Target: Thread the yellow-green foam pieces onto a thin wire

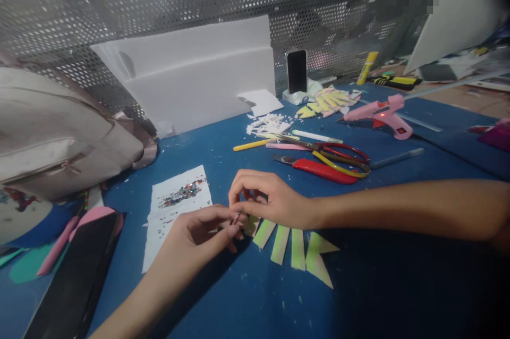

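Observation:
My left hand (pixel 201 230) and my right hand (pixel 265 201) meet over the blue table (pixel 247 296). Both are pinched together on a tiny pinkish piece (pixel 237 217) between the fingertips; what it is I cannot make out. Just right of the hands lie several yellow-green paper strips (pixel 292 248), fanned out flat on the table. To the left lies a white paper sheet (pixel 175 211) with a small heap of coloured bits (pixel 183 194) on it.
Scissors (pixel 338 155) and a red utility knife (pixel 319 169) lie behind the hands. A pink glue gun (pixel 378 115), a phone (pixel 297 71) standing upright, white foam boards (pixel 199 73), a pale bag (pixel 51 137) at left, a black flat thing (pixel 75 280) at lower left.

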`<state>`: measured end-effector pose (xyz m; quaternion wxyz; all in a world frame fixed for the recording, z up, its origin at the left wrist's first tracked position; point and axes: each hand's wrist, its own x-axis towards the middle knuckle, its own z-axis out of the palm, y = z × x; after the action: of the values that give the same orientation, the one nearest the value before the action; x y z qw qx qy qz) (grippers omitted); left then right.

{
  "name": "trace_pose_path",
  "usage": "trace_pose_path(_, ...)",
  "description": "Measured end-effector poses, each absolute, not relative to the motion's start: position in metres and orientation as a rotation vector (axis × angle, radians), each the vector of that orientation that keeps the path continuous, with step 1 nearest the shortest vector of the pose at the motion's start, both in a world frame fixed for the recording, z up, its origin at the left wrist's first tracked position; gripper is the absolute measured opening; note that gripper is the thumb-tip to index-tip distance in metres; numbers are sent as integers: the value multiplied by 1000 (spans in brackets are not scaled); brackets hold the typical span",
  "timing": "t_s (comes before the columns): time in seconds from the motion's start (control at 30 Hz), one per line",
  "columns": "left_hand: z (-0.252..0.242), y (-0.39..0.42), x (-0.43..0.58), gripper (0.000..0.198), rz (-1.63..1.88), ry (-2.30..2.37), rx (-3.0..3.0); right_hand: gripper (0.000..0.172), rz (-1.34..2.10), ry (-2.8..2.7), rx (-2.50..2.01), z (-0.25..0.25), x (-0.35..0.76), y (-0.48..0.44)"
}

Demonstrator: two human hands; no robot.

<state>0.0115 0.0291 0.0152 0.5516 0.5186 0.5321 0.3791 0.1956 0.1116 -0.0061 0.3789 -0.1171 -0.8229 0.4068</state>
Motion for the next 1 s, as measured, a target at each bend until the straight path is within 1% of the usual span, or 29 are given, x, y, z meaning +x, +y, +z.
trace_pose_path(0.13,12,28,15,10,955,1261,1179,9,1029,-2105,-287,-7,196,111)
trace_pose_path(0.43,14,29,10,9,892,1238,1228,9,1016,-2105,-293,-7,196,111)
trace_pose_path(0.7,19,28,14,25,925,1223,1188,9,1007,-2101,-292,-7,195,111)
trace_pose_path(0.9,18,27,17,17,919,1247,1185,7,1015,-2106,-237,-6,195,110)
trace_pose_path(1.0,19,26,20,17,930,1283,1173,6,1004,-2115,-224,-6,196,110)
